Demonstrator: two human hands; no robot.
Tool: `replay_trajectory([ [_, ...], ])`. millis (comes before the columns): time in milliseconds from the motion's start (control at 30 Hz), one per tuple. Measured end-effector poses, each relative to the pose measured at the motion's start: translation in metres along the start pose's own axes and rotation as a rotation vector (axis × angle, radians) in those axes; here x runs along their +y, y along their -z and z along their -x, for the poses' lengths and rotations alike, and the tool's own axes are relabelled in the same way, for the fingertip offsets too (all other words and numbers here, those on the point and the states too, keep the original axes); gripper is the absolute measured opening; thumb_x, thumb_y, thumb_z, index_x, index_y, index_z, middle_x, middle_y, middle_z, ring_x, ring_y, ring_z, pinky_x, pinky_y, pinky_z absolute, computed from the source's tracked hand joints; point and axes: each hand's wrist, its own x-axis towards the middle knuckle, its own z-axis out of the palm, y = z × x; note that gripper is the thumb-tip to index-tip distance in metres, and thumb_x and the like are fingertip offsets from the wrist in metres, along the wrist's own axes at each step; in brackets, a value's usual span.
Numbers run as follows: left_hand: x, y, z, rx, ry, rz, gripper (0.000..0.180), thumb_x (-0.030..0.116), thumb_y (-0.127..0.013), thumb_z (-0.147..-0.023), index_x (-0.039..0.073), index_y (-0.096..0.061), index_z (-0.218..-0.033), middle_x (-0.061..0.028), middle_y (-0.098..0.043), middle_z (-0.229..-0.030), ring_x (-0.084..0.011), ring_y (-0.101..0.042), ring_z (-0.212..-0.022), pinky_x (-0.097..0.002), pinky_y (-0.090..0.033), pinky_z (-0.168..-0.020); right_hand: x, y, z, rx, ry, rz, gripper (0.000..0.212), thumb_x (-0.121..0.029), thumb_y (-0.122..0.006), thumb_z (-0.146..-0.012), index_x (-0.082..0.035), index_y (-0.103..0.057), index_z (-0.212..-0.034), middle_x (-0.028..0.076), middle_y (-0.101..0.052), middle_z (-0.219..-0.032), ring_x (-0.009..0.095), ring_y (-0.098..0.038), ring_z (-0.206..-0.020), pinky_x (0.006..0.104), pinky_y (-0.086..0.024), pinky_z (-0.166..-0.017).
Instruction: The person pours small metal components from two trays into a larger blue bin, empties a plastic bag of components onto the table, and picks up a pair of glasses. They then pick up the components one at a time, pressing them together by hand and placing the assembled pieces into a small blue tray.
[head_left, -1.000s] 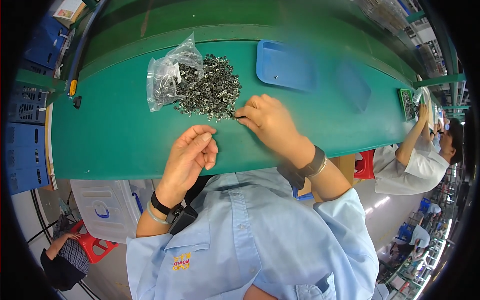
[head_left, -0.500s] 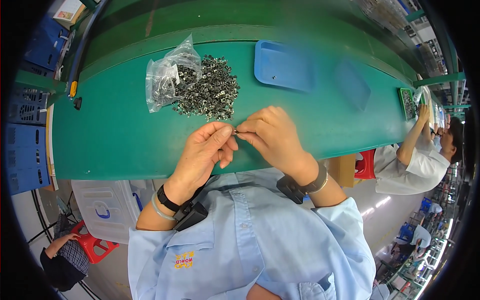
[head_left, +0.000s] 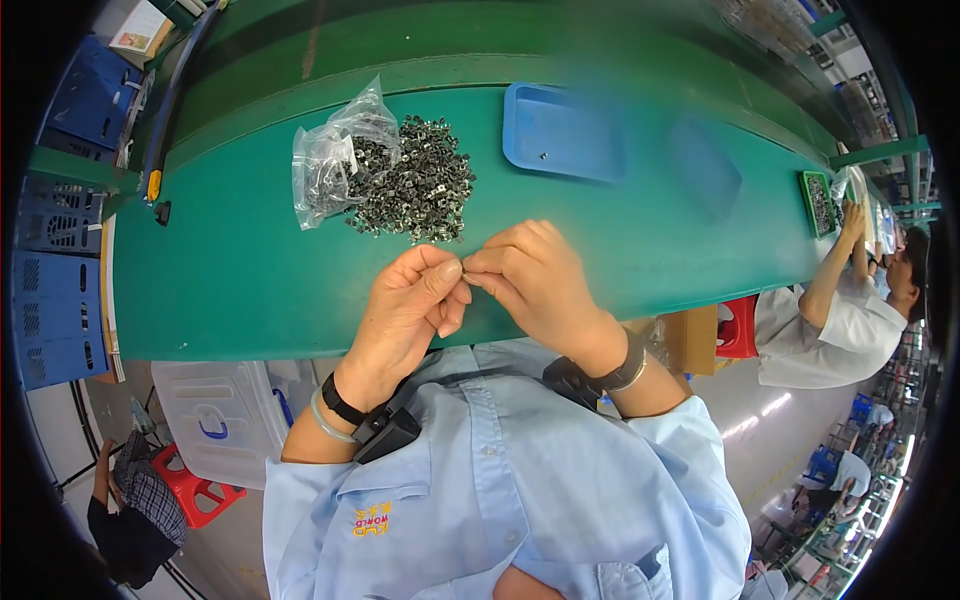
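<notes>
Fingertip to fingertip, my left hand [head_left: 415, 300] and my right hand [head_left: 535, 280] meet over the near part of the green table. Both pinch one tiny dark part [head_left: 463, 270], which the fingers almost wholly cover; it looks like a piece from the heap. Just beyond my hands lies that heap of small black and silver parts [head_left: 425, 185]. A clear plastic bag [head_left: 318, 165], with more of the same parts inside, rests against its left side. To the right, a shallow blue tray [head_left: 515, 160] holds one small part.
The green table [head_left: 230, 270] carries a second blue tray [head_left: 705, 170], blurred, and a green-rimmed bin [head_left: 817, 205] at far right, near a co-worker [head_left: 830, 325]. Blue crates [head_left: 60, 310] stand left. Below the table edge are a translucent box [head_left: 215, 420] and red stools [head_left: 195, 485].
My fingertips have closed further over the small part, so less of it shows. The whole view has shifted slightly; the heap, bag and trays keep their places on the table.
</notes>
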Motion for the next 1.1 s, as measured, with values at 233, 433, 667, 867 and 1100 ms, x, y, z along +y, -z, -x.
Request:
replay_trajectory([
  [233, -0.007, 0.005, -0.003, -0.069, -0.032, 0.080, 0.015, 0.019, -0.059, -0.092, 0.006, -0.054, -0.088, -0.0042, -0.059, -0.071, -0.0096, -0.049, -0.053, -0.0213, -0.037, -0.045, -0.002, -0.005, 0.004, 0.002, -0.030, -0.064, 0.014, -0.009, -0.070, -0.075, -0.010, -0.062, -0.086, 0.002, -0.059, -0.083, 0.021, -0.056, -0.076, 0.0330, -0.042, -0.067],
  [433, -0.009, 0.007, -0.003, -0.090, -0.036, 0.070, 0.014, 0.018, -0.058, -0.093, 0.006, -0.053, -0.090, -0.0041, -0.058, -0.069, -0.0096, -0.050, -0.052, -0.0215, -0.036, -0.045, -0.002, -0.007, 0.005, 0.015, -0.062, -0.100, 0.015, -0.007, -0.070, -0.076, -0.010, -0.061, -0.088, 0.003, -0.059, -0.084, 0.021, -0.057, -0.077, 0.0332, -0.043, -0.066],
  [667, 0.008, -0.007, 0.001, -0.027, -0.039, -0.049, 0.014, 0.019, -0.056, -0.094, 0.005, -0.054, -0.092, -0.0048, -0.059, -0.072, -0.0099, -0.051, -0.055, -0.0226, -0.037, -0.046, -0.002, -0.005, 0.004, 0.049, -0.070, -0.086, 0.016, -0.007, -0.071, -0.076, -0.010, -0.061, -0.088, 0.004, -0.060, -0.084, 0.021, -0.058, -0.077, 0.0324, -0.046, -0.066],
  [867, 0.009, -0.006, 0.003, -0.140, -0.008, 0.115, 0.014, 0.019, -0.055, -0.094, 0.005, -0.054, -0.092, -0.0053, -0.060, -0.074, -0.0110, -0.052, -0.057, -0.0234, -0.036, -0.047, -0.006, -0.002, 0.001, 0.115, -0.173, -0.384, 0.015, -0.006, -0.071, -0.076, -0.009, -0.062, -0.088, 0.004, -0.063, -0.086, 0.020, -0.059, -0.078, 0.0307, -0.048, -0.067],
  [1100, 0.001, -0.003, -0.001, -0.227, -0.001, 0.260, 0.012, 0.018, -0.057, -0.093, 0.007, -0.054, -0.092, -0.0052, -0.062, -0.076, -0.0114, -0.051, -0.056, -0.0240, -0.034, -0.046, -0.008, -0.002, 0.001, 0.105, -0.181, -0.418, 0.014, -0.006, -0.071, -0.077, -0.009, -0.064, -0.088, 0.004, -0.064, -0.086, 0.019, -0.060, -0.079, 0.0307, -0.048, -0.068],
])
